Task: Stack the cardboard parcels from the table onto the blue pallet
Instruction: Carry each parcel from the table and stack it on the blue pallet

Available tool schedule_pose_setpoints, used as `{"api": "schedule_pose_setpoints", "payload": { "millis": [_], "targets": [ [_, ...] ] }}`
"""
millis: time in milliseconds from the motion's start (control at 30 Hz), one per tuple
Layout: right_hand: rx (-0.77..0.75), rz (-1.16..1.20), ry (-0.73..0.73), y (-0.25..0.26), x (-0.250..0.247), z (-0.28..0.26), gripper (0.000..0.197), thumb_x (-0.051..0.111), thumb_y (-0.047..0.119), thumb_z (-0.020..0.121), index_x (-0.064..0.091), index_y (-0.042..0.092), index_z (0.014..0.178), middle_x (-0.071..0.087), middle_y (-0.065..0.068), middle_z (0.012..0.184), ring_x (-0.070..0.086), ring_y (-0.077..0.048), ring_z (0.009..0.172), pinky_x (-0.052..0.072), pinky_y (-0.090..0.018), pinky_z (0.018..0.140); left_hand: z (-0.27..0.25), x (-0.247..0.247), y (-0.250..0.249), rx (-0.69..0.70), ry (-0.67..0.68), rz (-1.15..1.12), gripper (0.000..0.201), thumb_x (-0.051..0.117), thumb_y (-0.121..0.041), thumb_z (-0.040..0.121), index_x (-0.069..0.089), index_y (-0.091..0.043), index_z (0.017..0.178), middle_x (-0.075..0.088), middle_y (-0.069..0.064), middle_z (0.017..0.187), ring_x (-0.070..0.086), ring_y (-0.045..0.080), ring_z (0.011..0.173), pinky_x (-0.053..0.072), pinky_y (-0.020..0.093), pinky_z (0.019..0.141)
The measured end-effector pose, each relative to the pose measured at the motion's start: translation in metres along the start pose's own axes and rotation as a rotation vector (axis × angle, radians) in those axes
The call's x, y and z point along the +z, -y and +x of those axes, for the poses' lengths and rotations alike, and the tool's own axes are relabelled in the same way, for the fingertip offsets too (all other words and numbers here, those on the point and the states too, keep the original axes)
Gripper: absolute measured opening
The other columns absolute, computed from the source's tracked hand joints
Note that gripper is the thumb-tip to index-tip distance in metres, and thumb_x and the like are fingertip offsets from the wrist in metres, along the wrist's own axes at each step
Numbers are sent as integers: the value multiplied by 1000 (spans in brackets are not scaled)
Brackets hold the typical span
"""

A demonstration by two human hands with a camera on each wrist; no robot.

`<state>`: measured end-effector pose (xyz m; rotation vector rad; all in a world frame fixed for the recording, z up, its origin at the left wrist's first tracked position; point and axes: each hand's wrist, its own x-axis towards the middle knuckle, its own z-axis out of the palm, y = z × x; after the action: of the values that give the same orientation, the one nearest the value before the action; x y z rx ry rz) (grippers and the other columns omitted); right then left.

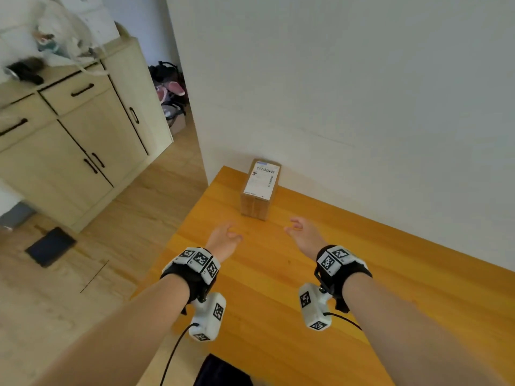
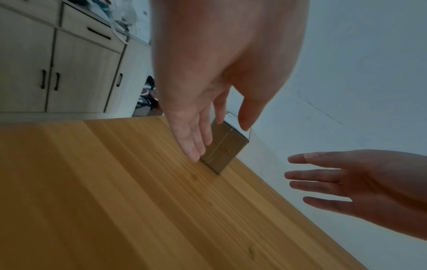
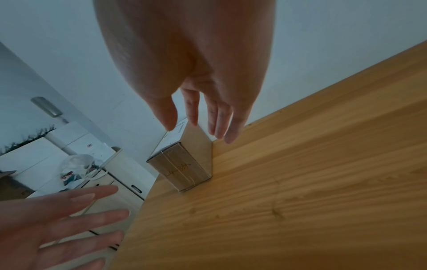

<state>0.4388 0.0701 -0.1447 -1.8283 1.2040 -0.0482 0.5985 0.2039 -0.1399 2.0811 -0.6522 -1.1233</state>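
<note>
**Two-handed reach for a parcel in the corner**

At the far corner of the orange-brown wooden table (image 1: pixel 306 288), a small brown cardboard parcel with a white shipping label (image 1: pixel 260 188) stands close to the white wall (image 1: pixel 362 93). The left hand (image 1: pixel 223 238) and right hand (image 1: pixel 302 232) hover just short of it, one to each side, fingers spread and straight, holding nothing. The blue pallet is not in view.

The likely trouble lies in the squeeze. This box is narrow and stands tall for its footprint, so an uneven push from one palm could tip it or slide it against the wall. Its taped end face looks smooth, so a light grip may slip during the lift. The table's left edge sits near, above the pale wood floor (image 1: pixel 83 274); a nudge that way could send it over.
</note>
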Motion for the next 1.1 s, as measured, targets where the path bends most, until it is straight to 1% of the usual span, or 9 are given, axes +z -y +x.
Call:
{"api": "schedule_pose_setpoints", "payload": {
  "millis": [67, 100, 167, 233, 333, 667, 800, 1000, 1100],
  "targets": [
    [23, 23, -22, 10, 6, 11, 46, 49, 30, 97, 40, 12, 139, 45, -10, 141, 47, -23, 125, 41, -40, 104, 18, -13, -5, 32, 21, -1, 52, 54, -19, 94, 34, -17, 142, 52, 6, 133, 55, 8, 81, 51, 38, 88],
    [33, 35, -36, 15, 8, 17, 47, 50, 30, 97, 40, 11, 139, 45, -10, 141, 47, -23, 125, 41, -40, 104, 28, -19, -8, 44, 32, -1, 52, 54, -20, 94, 35, -17, 142, 52, 5, 133, 55, 8, 82, 50, 39, 89],
    [59, 59, -57, 24, 13, 29, 47, 50, 29, 97, 39, 12, 140, 44, -10, 141, 47, -23, 125, 41, -38, 104, 48, -30, -15, 63, 46, 4, 51, 55, -22, 93, 36, -19, 141, 51, 6, 135, 57, 15, 101, 48, 39, 96],
    [89, 90, -67, 32, 18, 41, 49, 51, 28, 96, 38, 13, 141, 43, -10, 142, 47, -23, 125, 42, -37, 102, 67, -39, -20, 74, 68, -9, 53, 56, -23, 93, 36, -19, 142, 49, 7, 137, 51, 20, 120, 47, 38, 98],
    [122, 130, -63, 42, 25, 59, 53, 53, 28, 95, 35, 12, 143, 41, -13, 143, 46, -25, 127, 42, -37, 101, 95, -48, -27, 103, 116, -33, 55, 55, -22, 93, 32, -25, 144, 42, 4, 144, 42, 20, 130, 43, 42, 103],
    [200, 219, -112, 49, 34, 107, 68, 58, 26, 92, 22, 16, 149, 38, -11, 147, 42, -25, 131, 41, -40, 104, 159, -41, -34, 103, 249, -83, 65, 56, -25, 93, 22, -30, 147, 41, 4, 146, 41, 22, 132, 40, 49, 105],
    [227, 324, -128, 47, 35, 118, 73, 63, 20, 89, 22, 21, 149, 40, -8, 146, 45, -21, 128, 44, -43, 103, 170, -38, -34, 89, 268, -115, 63, 57, -21, 92, 25, -29, 146, 46, 3, 142, 43, 21, 130, 40, 45, 106],
    [209, 539, -89, 50, 34, 122, 77, 59, -6, 84, 28, 25, 146, 48, -7, 139, 46, -21, 129, 49, -45, 98, 173, -38, -36, 107, 286, -170, 60, 56, -11, 92, 31, -26, 144, 52, 2, 136, 51, 9, 108, 45, 23, 83],
    [207, 594, -87, 49, 34, 119, 81, 60, -10, 80, 29, 26, 146, 51, -8, 135, 49, -23, 124, 53, -44, 91, 174, -40, -34, 103, 313, -189, 60, 56, -10, 91, 31, -24, 144, 54, 4, 136, 54, 9, 105, 46, 15, 70]
  ]
}}
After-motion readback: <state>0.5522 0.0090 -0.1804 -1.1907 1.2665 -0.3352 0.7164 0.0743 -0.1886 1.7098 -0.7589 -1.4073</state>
